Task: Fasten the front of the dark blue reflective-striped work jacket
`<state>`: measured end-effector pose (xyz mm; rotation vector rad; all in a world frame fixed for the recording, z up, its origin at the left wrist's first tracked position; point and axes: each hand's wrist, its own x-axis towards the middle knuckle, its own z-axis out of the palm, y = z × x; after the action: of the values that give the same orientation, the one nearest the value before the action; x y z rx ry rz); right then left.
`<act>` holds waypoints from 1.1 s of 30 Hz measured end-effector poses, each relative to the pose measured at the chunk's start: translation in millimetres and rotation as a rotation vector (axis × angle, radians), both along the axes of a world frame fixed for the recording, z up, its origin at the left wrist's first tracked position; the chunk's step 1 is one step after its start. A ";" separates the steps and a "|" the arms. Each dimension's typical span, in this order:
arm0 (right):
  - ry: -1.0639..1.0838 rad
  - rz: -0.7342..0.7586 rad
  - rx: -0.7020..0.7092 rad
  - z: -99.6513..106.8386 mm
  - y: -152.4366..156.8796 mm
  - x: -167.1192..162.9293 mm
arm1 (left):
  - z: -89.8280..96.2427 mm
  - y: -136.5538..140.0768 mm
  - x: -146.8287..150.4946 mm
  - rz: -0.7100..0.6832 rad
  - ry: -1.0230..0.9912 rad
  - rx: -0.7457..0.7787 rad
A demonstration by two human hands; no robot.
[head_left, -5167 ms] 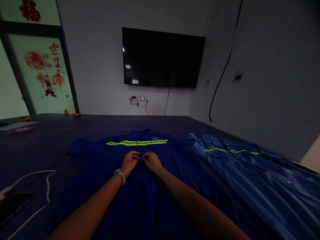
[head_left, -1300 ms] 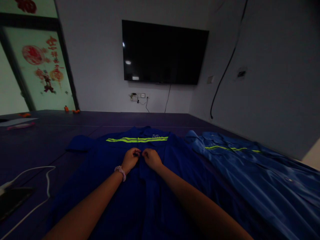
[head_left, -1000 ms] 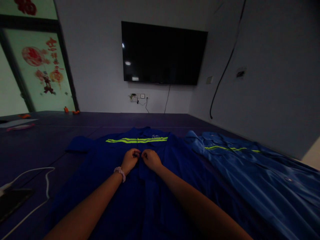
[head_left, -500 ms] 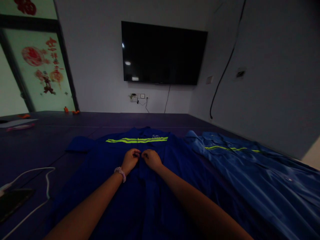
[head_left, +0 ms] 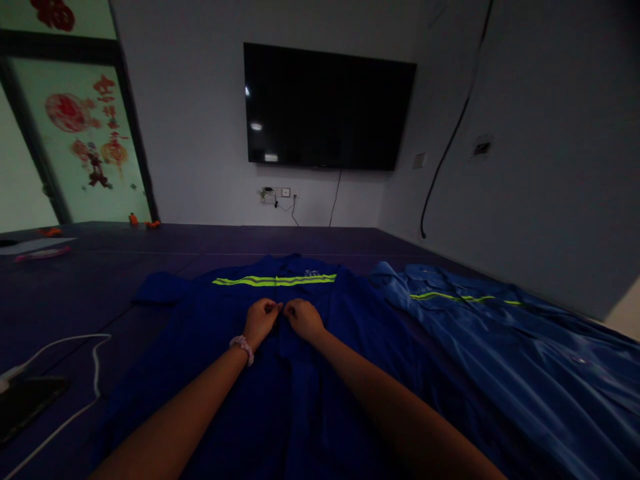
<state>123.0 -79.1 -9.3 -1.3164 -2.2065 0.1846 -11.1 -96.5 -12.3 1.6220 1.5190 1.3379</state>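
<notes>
A dark blue work jacket [head_left: 220, 347] with a yellow reflective stripe lies flat on the dark table [head_left: 75, 287] in front of me. My left hand [head_left: 261, 319] and my right hand [head_left: 303, 317] meet at the jacket's front opening, just below the stripe. Both pinch the cloth there with closed fingers, fingertips almost touching. A pale band sits on my left wrist. What lies between the fingertips is too small and dark to make out.
A lighter blue jacket [head_left: 500, 347] with the same stripe lies spread to the right, against the wall. A white cable [head_left: 75, 347] and a dark phone [head_left: 25, 403] lie at the left edge. A black screen [head_left: 327, 107] hangs on the far wall.
Both hands stay pinched together at the same spot on the jacket's front. Only small finger movements show. The view shifted slightly.
</notes>
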 end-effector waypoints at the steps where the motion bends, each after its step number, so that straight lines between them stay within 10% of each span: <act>1: -0.002 -0.004 0.000 0.0 -0.1 -0.1 | 0.1 -0.1 -0.1 0.009 0.011 -0.002; 33: -0.009 -0.007 0.018 -0.8 -0.8 -2.4 | 1.6 1.9 -1.6 0.060 0.240 -0.013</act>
<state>120.6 -79.9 -10.0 -1.3174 -2.2058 0.1564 -12.7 -94.6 -10.7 1.7934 1.7236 1.1949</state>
